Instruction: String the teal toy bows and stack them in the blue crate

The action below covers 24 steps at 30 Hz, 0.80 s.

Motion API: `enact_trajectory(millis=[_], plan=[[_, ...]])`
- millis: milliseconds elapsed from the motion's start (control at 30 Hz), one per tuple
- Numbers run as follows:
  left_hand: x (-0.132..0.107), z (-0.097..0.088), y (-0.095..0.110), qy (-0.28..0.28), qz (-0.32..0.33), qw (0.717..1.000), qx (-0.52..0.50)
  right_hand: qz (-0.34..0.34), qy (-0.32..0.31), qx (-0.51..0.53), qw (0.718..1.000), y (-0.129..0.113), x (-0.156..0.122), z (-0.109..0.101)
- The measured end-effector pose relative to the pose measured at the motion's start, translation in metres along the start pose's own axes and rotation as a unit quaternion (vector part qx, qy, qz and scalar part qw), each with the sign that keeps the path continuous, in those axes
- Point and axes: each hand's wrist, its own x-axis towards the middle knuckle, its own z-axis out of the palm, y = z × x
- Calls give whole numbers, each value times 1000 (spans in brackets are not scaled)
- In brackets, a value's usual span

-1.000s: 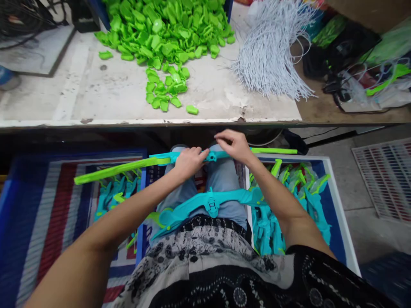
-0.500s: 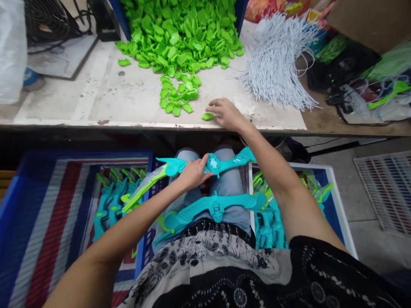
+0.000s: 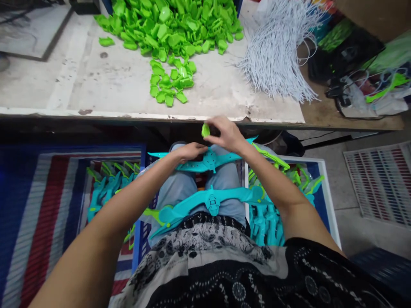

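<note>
My right hand (image 3: 226,134) pinches a small bright green plastic piece (image 3: 205,130) between thumb and fingers, just off the table's front edge. Below it, my left hand (image 3: 192,152) grips a turquoise plastic toy bow (image 3: 224,159) beside its round middle; part of the bow's left side is hidden by that hand and forearm. Nearer my body, a second turquoise toy bow (image 3: 195,200) with green end parts lies across my lap, touched by neither hand.
Loose green pieces (image 3: 170,83) lie on the table (image 3: 112,85) before a large heap (image 3: 180,30). A bundle of white cords (image 3: 276,55) is at right. Crates with turquoise and green parts flank my legs: a blue crate (image 3: 138,239) left, a white-rimmed crate (image 3: 329,205) right.
My right hand has lifted the green piece off the table and brought it toward the upper bow. That bow has turned over in my left hand, its green part now showing at right.
</note>
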Motion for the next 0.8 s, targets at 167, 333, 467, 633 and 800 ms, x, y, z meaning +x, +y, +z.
enact_trajectory(millis=[167,333,467,633,800], plan=[[3,2,4,-19,-65,989,-128,-63,-33,12,997,-4,-75,29],[1,2,6,-30,-65,987,-142,-30,-29,3,999,-3,-87,47],[4,2,1,-55,-12,995,-83,57,-18,30,998,-8,-84,49],[5,9,-2,-3,10,1000,-18,209,1,152,966,-10,-84,54],[2,19,-1,41,42,998,24,305,-95,185,929,-6,-71,49]])
